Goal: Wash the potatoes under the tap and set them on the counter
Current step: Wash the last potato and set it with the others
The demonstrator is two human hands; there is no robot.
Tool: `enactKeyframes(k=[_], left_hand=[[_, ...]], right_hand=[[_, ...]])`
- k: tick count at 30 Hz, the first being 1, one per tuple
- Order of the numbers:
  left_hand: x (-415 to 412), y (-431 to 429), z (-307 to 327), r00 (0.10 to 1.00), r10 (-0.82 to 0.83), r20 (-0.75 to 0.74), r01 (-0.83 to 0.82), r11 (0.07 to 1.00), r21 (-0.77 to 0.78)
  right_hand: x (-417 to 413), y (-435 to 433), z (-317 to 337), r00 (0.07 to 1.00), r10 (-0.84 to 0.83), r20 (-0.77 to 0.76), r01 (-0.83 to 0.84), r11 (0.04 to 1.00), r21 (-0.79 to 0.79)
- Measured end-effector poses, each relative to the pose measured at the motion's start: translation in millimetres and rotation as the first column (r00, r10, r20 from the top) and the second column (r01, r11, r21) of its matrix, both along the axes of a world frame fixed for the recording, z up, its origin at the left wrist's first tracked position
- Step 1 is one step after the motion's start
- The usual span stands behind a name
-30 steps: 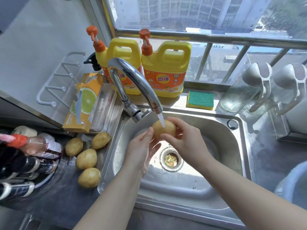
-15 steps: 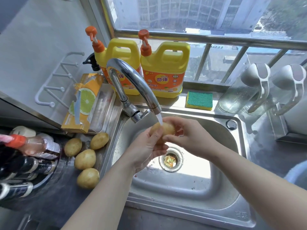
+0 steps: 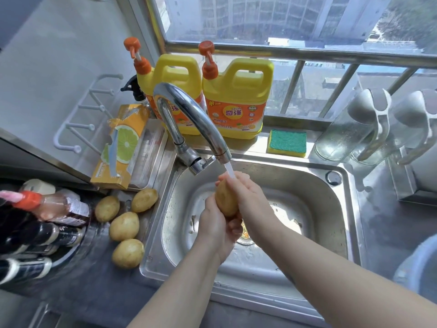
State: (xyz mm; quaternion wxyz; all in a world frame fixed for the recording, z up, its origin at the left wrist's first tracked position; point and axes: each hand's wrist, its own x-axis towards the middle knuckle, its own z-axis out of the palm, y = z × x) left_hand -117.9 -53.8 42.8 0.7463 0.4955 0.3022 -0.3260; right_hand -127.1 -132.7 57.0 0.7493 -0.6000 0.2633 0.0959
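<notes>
Potato (image 3: 225, 197) under tap (image 3: 201, 119), four potatoes (image 3: 124, 226) beside sink (image 3: 307, 183).

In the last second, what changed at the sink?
The potato was turned from crosswise to on end under the stream. The left hand slid under it and grips its lower end, and the right hand wraps its side. The tap is still running; the four counter potatoes are unmoved.

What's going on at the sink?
A person is washing a potato under the running tap. The left hand grips it from below and the right hand wraps round its far side, over the sink. Four other potatoes lie on the counter to the left.
</notes>
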Motion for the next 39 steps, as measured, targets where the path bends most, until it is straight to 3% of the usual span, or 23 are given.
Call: enactKeyframes(k=[3,10,16,26,32,39], left_hand=[[-1.6,-0.8,1.5,1.000,0.003,-0.016,-0.002,0.999,0.054],[6.8,10.3,3.7,0.990,-0.032,-0.137,0.039,0.998,0.045],[10.7,15.2,1.4,0.981,-0.085,-0.176,0.092,0.995,0.033],[12.3,8.7,7.5,0.987,-0.100,-0.130,0.112,0.989,0.093],[11.6,3.3,9.9,0.983,-0.177,0.043,0.172,0.980,0.104],[4.7,5.0,12.1,0.944,-0.247,0.219,0.225,0.967,0.118]], right_hand=[[7.1,-6.6,-0.2,1.000,-0.024,-0.019,0.025,0.998,0.051],[-0.1,-29.0,-3.8,0.982,0.179,0.063,-0.189,0.943,0.272],[5.6,-41.3,-2.7,0.965,0.258,0.045,-0.260,0.922,0.287],[10.4,-38.2,-5.1,0.981,0.189,0.044,-0.194,0.949,0.248],[12.3,-35.3,-11.5,0.994,0.080,0.073,-0.091,0.982,0.167],[9.9,-36.2,-13.4,0.980,0.114,0.162,-0.137,0.981,0.137]])
